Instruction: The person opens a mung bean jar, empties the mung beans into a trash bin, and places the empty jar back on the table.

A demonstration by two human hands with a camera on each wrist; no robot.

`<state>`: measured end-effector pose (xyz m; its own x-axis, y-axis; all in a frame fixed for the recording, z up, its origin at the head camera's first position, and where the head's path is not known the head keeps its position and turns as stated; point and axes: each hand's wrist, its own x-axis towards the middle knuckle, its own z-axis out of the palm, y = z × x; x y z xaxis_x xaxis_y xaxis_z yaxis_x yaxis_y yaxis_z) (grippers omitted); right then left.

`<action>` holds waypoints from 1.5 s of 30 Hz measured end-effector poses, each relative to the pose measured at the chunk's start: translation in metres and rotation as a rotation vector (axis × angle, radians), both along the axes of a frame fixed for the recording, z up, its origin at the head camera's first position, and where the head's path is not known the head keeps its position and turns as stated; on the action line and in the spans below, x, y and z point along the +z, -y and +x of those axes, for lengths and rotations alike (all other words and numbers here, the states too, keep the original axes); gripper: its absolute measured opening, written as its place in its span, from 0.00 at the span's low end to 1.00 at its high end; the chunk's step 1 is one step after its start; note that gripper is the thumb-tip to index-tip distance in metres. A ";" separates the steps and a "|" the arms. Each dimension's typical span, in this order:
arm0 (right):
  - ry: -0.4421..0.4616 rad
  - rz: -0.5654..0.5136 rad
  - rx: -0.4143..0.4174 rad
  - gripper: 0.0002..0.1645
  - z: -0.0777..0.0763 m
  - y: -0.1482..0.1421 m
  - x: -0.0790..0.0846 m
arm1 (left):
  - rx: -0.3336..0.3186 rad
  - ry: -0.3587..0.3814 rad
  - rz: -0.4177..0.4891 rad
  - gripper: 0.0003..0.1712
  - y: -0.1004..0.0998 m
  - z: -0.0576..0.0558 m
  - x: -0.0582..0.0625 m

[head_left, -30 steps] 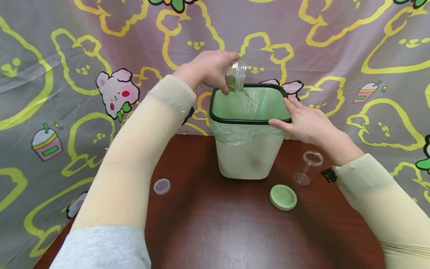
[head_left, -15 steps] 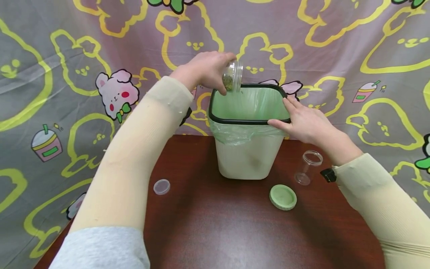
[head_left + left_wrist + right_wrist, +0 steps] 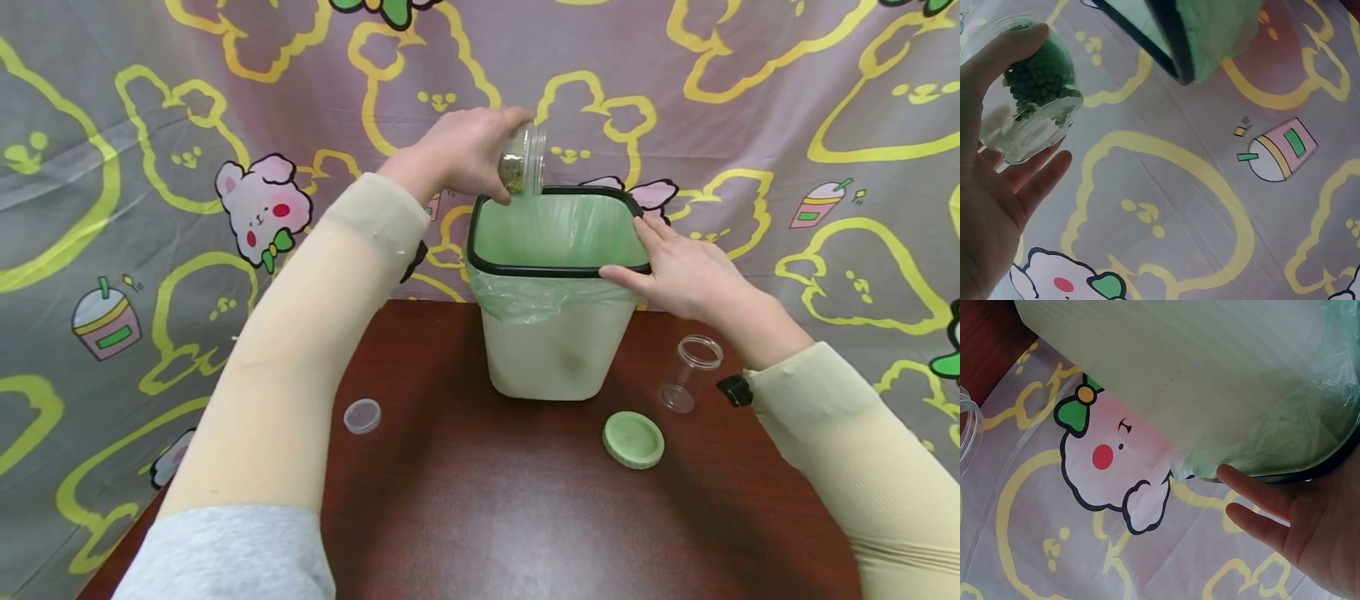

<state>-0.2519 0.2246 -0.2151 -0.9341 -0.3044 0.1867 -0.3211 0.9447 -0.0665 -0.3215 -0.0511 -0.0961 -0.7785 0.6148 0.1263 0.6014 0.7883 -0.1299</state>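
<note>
In the head view my left hand (image 3: 468,150) grips a clear jar (image 3: 517,162), tipped onto its side with its mouth toward the right, above the bin's far left corner. Small green beans (image 3: 1038,78) lie inside the jar in the left wrist view, with the thumb across its wall. The pale bin (image 3: 558,350) has a black rim (image 3: 555,272) and a green plastic liner (image 3: 525,300) folded over its outside. My right hand (image 3: 690,271) rests on the rim at the right, thumb along the front edge. Two of its fingers (image 3: 1257,487) stretch straight in the right wrist view.
A second clear jar (image 3: 686,379), uncapped, stands right of the bin on the dark red table (image 3: 480,517). A green lid (image 3: 633,439) lies before it, and a small translucent lid (image 3: 362,416) lies at the left. A patterned cloth (image 3: 300,50) hangs behind.
A second ago beans streamed from the jar into the bin; half a second ago few fell, and now none show falling. The jar has risen slightly. The right hand stays on the rim.
</note>
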 end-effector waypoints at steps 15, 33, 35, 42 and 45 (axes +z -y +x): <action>0.009 -0.002 -0.006 0.61 0.000 0.000 0.001 | 0.007 0.023 -0.044 0.57 0.001 -0.001 -0.002; 0.010 -0.003 -0.002 0.61 0.000 0.000 0.001 | 0.011 0.026 -0.043 0.56 0.003 -0.004 -0.006; 0.008 0.001 -0.003 0.61 0.000 0.000 0.001 | 0.006 0.021 -0.046 0.56 0.003 -0.004 -0.005; 0.008 0.008 -0.001 0.61 -0.002 -0.001 0.000 | 0.012 0.022 -0.072 0.56 0.002 -0.003 -0.003; 0.013 0.007 -0.003 0.62 -0.002 -0.001 0.000 | 0.012 0.006 -0.059 0.56 0.002 -0.002 -0.001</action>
<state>-0.2538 0.2254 -0.2153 -0.9373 -0.3030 0.1722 -0.3176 0.9461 -0.0640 -0.3231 -0.0529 -0.0972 -0.7867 0.6114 0.0852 0.5926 0.7867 -0.1732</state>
